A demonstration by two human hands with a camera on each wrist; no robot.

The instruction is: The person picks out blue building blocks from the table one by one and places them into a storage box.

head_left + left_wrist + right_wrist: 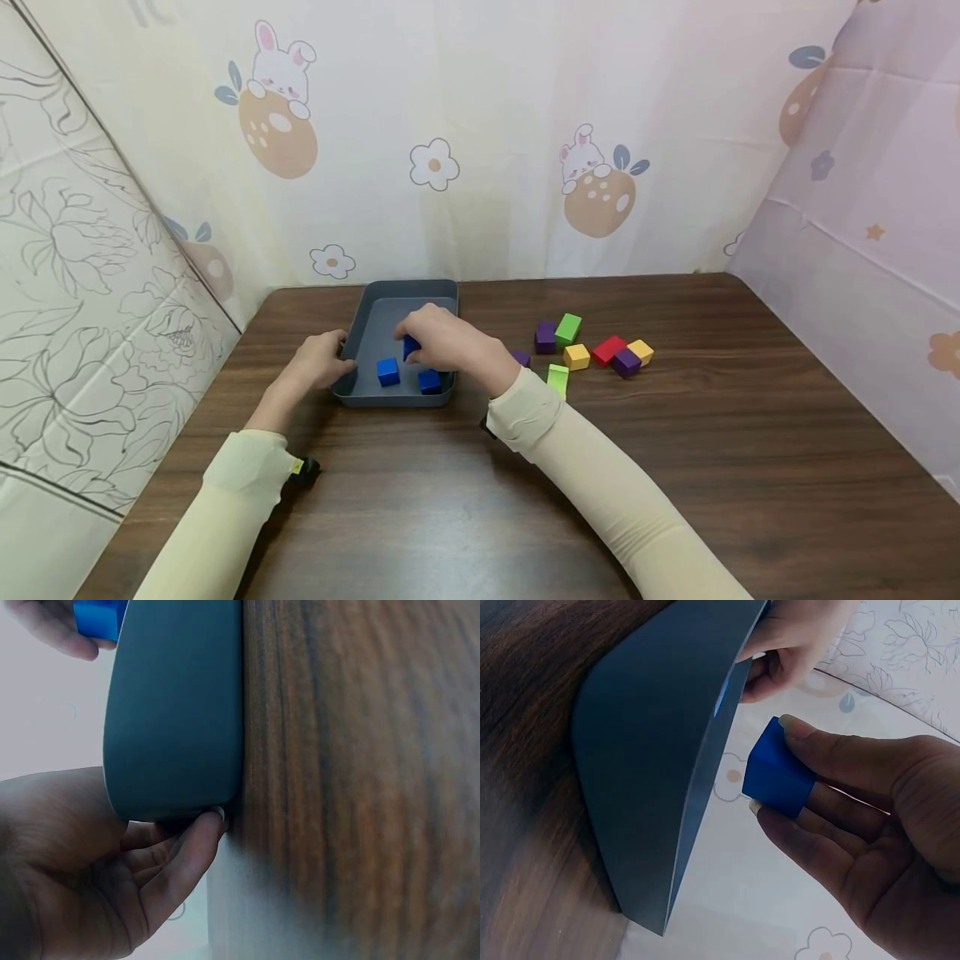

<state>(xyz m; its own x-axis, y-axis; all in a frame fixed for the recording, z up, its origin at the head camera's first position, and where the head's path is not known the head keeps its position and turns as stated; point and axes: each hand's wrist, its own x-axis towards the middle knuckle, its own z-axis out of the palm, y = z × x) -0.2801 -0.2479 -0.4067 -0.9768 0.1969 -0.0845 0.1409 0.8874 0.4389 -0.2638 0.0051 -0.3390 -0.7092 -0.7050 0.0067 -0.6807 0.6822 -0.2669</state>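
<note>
Above the grey tray (pixel 408 401), my right hand (pixel 442 337) pinches a blue block (pixel 778 771) between thumb and fingers. The right wrist view shows this block held apart from the tray's wall. Two more blue blocks lie inside, one block (pixel 387 372) near the middle and another block (pixel 430 382) by the near right corner. My left hand (pixel 318 360) grips the tray's left side, thumb over the rim and fingers along the outer wall (pixel 176 712). In the left wrist view that thumb is hidden.
Right of the tray lies a loose group: purple block (pixel 545 337), green block (pixel 567 330), red block (pixel 608 350), yellow block (pixel 576 357), light green block (pixel 557 380) and others. My right wrist partly covers one purple block (pixel 521 357). A patterned curtain (pixel 480 225) hangs behind the wooden table (pixel 420 500).
</note>
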